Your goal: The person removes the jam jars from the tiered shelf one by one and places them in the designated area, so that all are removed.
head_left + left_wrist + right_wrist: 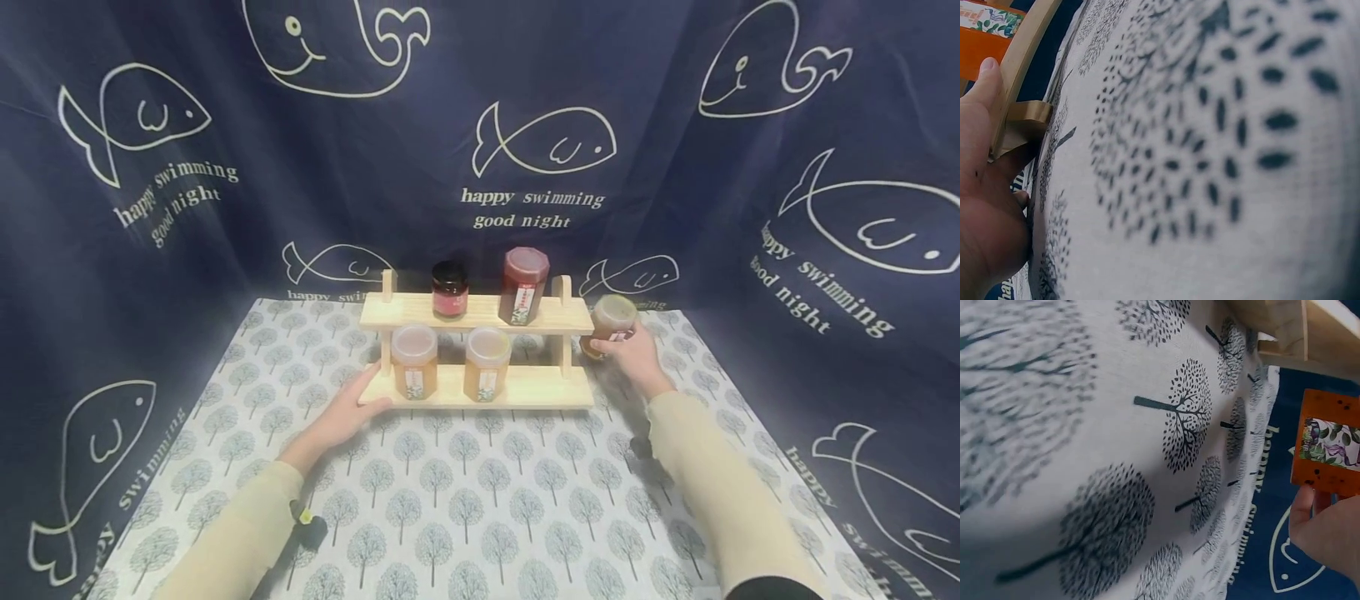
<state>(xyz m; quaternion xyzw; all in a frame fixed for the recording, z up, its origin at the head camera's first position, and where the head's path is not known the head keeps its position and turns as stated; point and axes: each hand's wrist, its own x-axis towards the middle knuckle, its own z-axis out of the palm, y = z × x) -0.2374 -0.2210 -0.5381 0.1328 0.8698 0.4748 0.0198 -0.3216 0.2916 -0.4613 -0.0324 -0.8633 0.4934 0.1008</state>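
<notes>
A two-tier wooden shelf rack [540,388] stands near the back of the table. My left hand [347,410] grips the left end of its lower board, thumb along the front; in the left wrist view the fingers pass behind the wood. Beyond the rack's right end, my right hand [637,360] holds a jar of amber contents [613,317] with a pale lid. The right wrist view shows that jar [1329,475] as orange, with a flowered label and the fingers against its side. Two amber jars, one left [415,362] and one central [487,365], stand on the lower board.
On the upper board are a small dark-lidded jar [450,290] and a taller red jar [523,286]. A white cloth with tree prints [465,500] covers the table. Dark blue fish-print curtains [420,167] hang behind and at both sides.
</notes>
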